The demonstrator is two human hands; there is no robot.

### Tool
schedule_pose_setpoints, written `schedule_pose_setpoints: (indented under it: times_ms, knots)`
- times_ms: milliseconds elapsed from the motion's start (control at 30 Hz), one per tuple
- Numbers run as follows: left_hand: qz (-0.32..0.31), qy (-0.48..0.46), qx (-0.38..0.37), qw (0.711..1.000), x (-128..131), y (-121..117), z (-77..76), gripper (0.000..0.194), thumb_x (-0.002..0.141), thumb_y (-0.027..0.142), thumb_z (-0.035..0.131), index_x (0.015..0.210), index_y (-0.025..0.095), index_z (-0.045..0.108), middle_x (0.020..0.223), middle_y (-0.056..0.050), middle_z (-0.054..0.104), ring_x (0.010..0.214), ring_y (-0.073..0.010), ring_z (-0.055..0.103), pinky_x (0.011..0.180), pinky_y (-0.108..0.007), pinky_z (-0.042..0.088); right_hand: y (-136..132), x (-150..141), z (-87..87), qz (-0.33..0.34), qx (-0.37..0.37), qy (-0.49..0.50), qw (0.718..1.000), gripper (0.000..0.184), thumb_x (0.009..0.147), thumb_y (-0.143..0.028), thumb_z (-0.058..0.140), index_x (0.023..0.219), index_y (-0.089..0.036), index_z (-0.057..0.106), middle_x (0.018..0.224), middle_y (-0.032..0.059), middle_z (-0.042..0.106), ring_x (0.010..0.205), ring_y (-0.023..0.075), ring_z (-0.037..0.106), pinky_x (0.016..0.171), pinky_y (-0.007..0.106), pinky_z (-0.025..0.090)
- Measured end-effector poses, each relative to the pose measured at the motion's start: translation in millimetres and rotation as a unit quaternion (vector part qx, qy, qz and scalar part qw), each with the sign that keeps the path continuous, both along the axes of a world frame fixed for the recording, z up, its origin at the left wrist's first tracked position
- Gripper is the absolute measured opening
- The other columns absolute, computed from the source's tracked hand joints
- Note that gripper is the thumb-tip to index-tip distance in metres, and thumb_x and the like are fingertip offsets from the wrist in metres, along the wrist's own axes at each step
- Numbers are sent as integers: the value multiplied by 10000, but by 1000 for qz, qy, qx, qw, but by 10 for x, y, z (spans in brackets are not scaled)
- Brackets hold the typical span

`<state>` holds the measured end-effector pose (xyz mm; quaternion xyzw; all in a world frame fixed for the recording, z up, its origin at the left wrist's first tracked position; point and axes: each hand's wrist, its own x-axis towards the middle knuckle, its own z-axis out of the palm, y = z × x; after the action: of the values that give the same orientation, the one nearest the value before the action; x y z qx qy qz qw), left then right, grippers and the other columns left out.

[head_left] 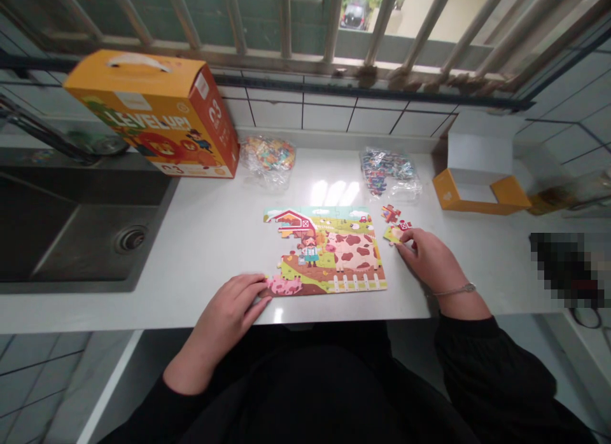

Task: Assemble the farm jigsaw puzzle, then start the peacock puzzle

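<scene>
A partly joined farm jigsaw puzzle (pixel 353 250) lies flat on the white counter, showing a cow, a farmer, a barn and a pig. Its left side has a ragged gap. My left hand (pixel 233 304) rests at the lower left corner, fingers together on the pig section's edge; whether a loose piece is under them is hidden. Right of the puzzle, my right hand (pixel 427 256) pinches a yellow-green puzzle piece (pixel 392 235) between thumb and forefinger. Just behind it lie loose reddish puzzle pieces (pixel 391 213), close to the fingertips.
At the back stand an orange "LEVEL UP!" box (pixel 162 126), two plastic bags of pieces (pixel 268 158) (pixel 389 170) and an opened orange-white box (pixel 482 193). A dark sink (pixel 157 234) is set into the counter (pixel 205 240) at left. Window bars rise behind.
</scene>
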<state>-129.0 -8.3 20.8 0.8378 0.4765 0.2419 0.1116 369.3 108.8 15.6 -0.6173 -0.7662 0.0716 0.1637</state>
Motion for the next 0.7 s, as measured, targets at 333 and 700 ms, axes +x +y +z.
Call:
schedule_pose_setpoints:
  times_ms: [333,700]
  knots:
    - [13,-16,-23,1000,145,79,63,258,1067,337,709,1294,214,693,1336,-143,762,1221,-296,734,1053,-501,616,-356,-1060,11,126,15,142,982,184,1050,-414,700,1076,-237,656,941,54,714,774,210,674,733,347,545]
    - [-14,-50,-82,995,398,310,-11,474,1051,369,733,1489,269,581,1425,-118,731,1315,-303,698,1119,-522,564,-602,-2036,-24,259,10,180,949,117,1097,-336,658,1033,-240,638,916,43,698,861,222,666,793,350,545]
